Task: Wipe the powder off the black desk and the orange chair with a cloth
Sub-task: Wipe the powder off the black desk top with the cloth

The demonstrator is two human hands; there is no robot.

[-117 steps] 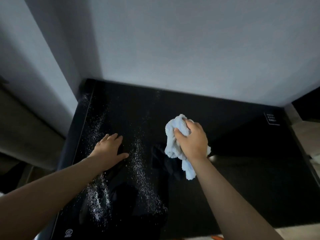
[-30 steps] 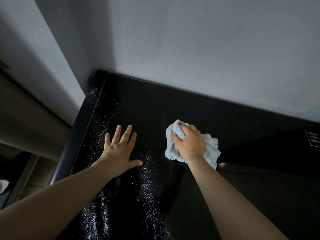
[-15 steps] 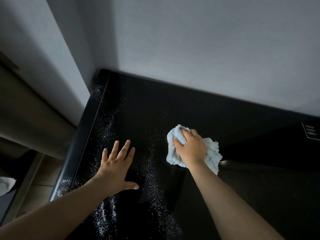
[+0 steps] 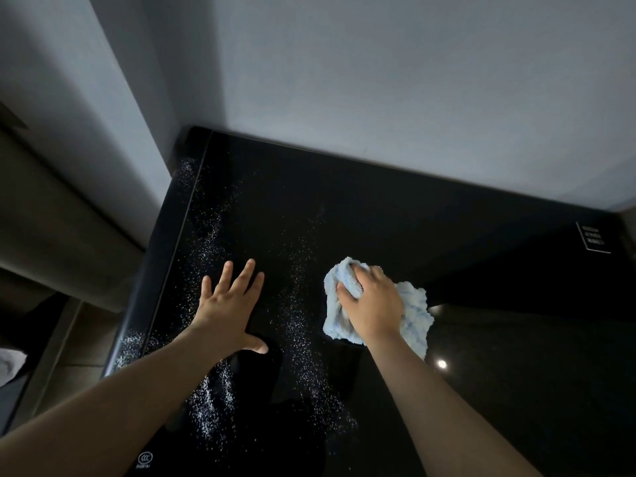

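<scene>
Right hand (image 4: pixel 373 306) grips cloth (image 4: pixel 414 313) beneath it on black desk (image 4: pixel 499 373).

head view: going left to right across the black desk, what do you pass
powder band by the left edge → left hand, spread flat on the black desk → powder streak → right hand gripping the blue cloth → white label near the right edge

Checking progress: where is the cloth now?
Head view: the cloth sits right of centre on the desk, gripped by the right hand, just right of the powder.
</scene>
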